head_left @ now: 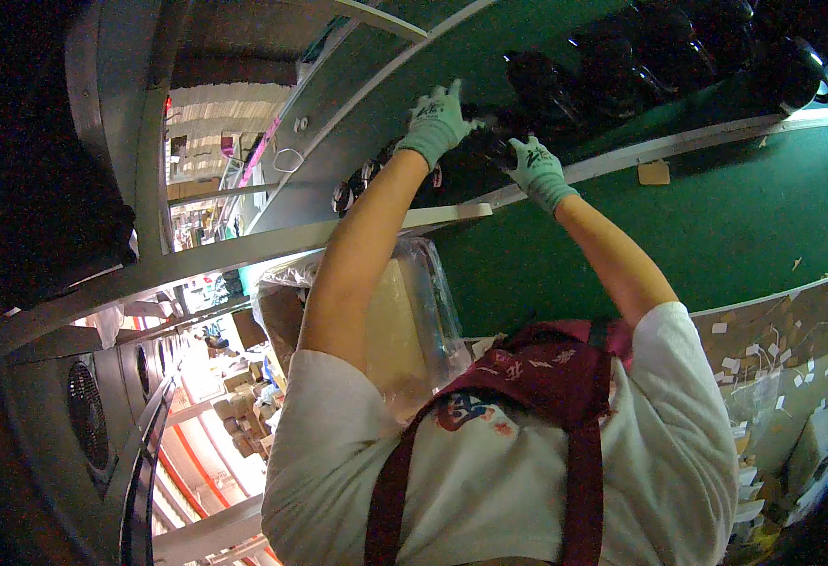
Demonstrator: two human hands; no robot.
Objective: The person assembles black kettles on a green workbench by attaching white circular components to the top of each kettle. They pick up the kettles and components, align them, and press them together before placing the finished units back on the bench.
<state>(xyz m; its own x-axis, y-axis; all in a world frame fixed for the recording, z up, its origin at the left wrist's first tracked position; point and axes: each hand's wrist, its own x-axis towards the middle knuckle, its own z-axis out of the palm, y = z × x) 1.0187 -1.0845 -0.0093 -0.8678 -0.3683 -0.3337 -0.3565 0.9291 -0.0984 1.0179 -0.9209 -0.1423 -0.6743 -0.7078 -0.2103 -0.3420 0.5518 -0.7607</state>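
Both of my hands wear pale green gloves and reach up to a green belt (735, 217). My left hand (435, 121) lies over a dark glossy item (485, 146), with its fingers curled on the item's left side. My right hand (536, 172) grips the same dark item from the right. The two hands are close together, and the item is partly hidden between them. More dark glossy items (621, 61) stand in a row farther along the belt. Small dark pieces (357, 184) sit just left of my left wrist.
A grey metal rail (678, 146) runs along the belt's edge. Below my left arm lies a clear plastic bag holding a pale block (409, 316). Round fans (85, 415) are set in a grey panel at left. Cardboard boxes (236, 389) are stacked beyond. Paper scraps dot a brown surface (772, 344).
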